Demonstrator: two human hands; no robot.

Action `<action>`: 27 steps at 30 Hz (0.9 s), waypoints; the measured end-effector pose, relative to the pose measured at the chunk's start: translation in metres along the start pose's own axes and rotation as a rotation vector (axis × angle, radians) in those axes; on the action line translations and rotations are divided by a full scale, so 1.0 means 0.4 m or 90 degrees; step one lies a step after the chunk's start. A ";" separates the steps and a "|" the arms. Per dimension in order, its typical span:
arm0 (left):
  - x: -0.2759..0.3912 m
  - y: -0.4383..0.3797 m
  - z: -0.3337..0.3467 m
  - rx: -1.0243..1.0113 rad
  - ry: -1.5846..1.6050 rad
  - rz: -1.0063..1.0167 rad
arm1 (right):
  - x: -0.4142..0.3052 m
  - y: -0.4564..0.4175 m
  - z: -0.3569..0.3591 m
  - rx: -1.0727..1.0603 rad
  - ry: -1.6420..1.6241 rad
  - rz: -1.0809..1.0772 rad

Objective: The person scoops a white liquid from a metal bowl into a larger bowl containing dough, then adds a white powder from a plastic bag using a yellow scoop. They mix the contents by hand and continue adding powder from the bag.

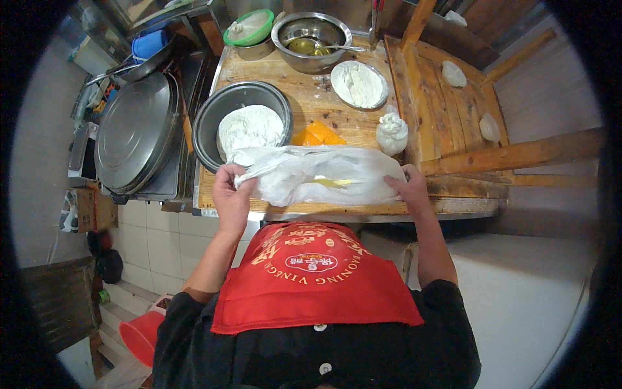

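Between my two hands a white cloth, thin and crumpled, is stretched sideways over the near part of the wooden table. My left hand pinches its left end beside a dark round pot with white flour inside. At the other end, my right hand grips the cloth's right edge. A yellow strip shows at the middle of the cloth; what it is I cannot tell. Just behind the cloth lies an orange flat piece, partly covered. A knotted white bag stands beyond my right hand.
A steel bowl with yellowish liquid and a spoon stands at the back. Nearby are a plate of white powder and a green-rimmed strainer. Left is a stove with a large lidded pan; right, a wooden frame.
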State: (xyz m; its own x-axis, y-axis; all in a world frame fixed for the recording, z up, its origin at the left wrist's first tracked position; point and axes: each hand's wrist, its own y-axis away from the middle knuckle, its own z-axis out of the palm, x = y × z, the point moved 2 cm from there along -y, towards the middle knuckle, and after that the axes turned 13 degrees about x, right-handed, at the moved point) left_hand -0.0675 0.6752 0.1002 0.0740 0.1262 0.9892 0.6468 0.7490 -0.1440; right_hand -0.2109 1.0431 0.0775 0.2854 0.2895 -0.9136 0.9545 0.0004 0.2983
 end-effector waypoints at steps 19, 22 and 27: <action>0.343 -0.014 0.099 -0.196 0.135 0.062 | -0.378 0.179 0.079 -0.025 -0.300 -0.111; 0.382 -0.042 0.165 -0.258 0.198 0.050 | -0.419 0.147 0.122 -0.105 -0.265 -0.066; 0.340 -0.025 0.237 -0.366 0.144 0.048 | -0.566 0.226 0.133 -0.226 -0.315 -0.181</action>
State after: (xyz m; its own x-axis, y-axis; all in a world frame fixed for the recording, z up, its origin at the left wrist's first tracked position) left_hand -0.1359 0.7465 0.2335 0.2537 -0.0221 0.9670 0.9341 0.2654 -0.2389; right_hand -0.1844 0.9267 0.2965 0.1134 -0.2421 -0.9636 0.9362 0.3507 0.0221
